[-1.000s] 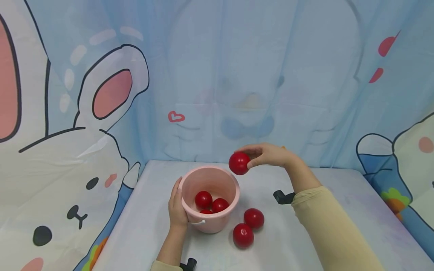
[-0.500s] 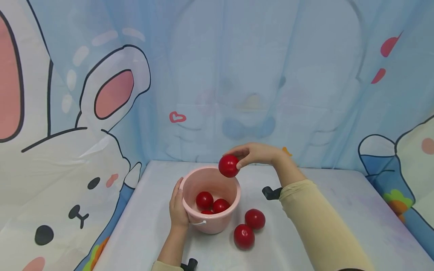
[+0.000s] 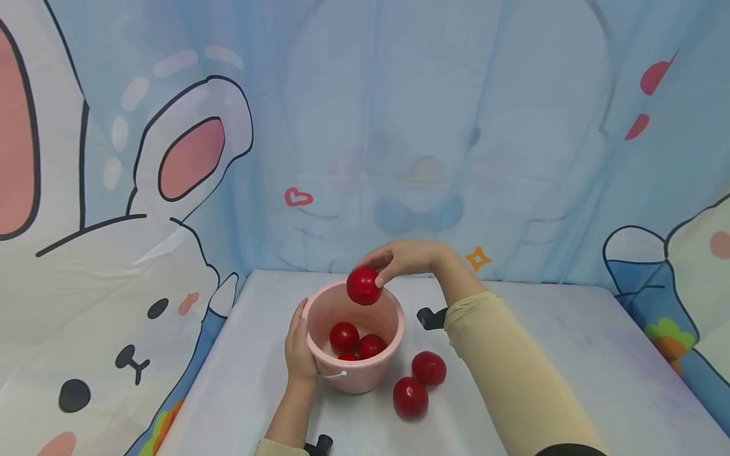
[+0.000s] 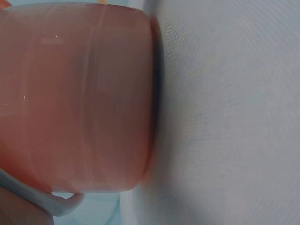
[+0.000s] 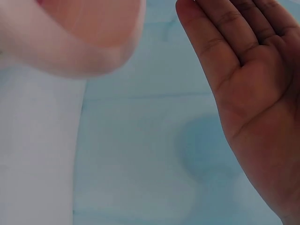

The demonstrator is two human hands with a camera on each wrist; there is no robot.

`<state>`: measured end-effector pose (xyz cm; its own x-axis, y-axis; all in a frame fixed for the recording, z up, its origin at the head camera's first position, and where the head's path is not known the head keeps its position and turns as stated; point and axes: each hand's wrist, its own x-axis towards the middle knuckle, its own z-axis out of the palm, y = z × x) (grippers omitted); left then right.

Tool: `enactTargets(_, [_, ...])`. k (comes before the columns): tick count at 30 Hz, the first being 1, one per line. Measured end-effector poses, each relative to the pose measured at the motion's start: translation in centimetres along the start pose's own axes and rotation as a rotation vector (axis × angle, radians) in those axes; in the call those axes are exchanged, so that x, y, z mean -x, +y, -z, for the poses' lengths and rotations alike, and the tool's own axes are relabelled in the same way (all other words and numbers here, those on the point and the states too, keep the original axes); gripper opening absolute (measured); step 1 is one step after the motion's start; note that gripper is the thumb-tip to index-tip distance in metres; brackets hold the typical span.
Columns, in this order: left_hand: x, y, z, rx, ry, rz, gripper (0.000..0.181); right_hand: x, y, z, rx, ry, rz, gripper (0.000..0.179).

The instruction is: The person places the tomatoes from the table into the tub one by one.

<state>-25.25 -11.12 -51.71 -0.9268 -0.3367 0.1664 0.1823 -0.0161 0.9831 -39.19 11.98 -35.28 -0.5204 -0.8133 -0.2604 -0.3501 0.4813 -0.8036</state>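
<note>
A pink bucket (image 3: pixel 356 373) stands on the table with several glossy red tomato-like balls (image 3: pixel 344 337) in its bottom. My left hand (image 3: pixel 300 354) holds its left side, fingers around the outer wall by the rim. In the left wrist view the bucket's wall (image 4: pixel 79 98) fills the left, beside its pale handle (image 4: pixel 56 202). Over the bucket's far rim my right hand (image 3: pixel 402 258) pinches another red ball (image 3: pixel 364 286) between thumb and fingers. That held ball is out of sight in the right wrist view, where the palm (image 5: pixel 258 93) faces the bucket rim (image 5: pixel 89 61).
Two more red balls, a far one (image 3: pixel 429 368) and a near one (image 3: pixel 410 398), lie to the bucket's right on the white table (image 3: pixel 513 367). A light blue cartoon curtain (image 3: pixel 365 126) hangs behind, and a printed rabbit sheet (image 3: pixel 114 304) borders the left.
My right hand has moved left with the red ball, from right of the bucket to over its far rim, dipping slightly. The left hand and bucket stay put.
</note>
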Motion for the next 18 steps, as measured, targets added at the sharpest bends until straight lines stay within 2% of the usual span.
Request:
enactTargets(7, [-0.1,-0.1,0.0,-0.007,0.000,0.002,0.043,-1.8,-0.9,-0.6,0.006,-0.055,-0.024,0.049])
enactTargets(18, [-0.2,-0.5,-0.1,-0.007,0.007,0.009,0.045,-4.2,-1.6,-2.5,0.064,-0.095,-0.120,0.048])
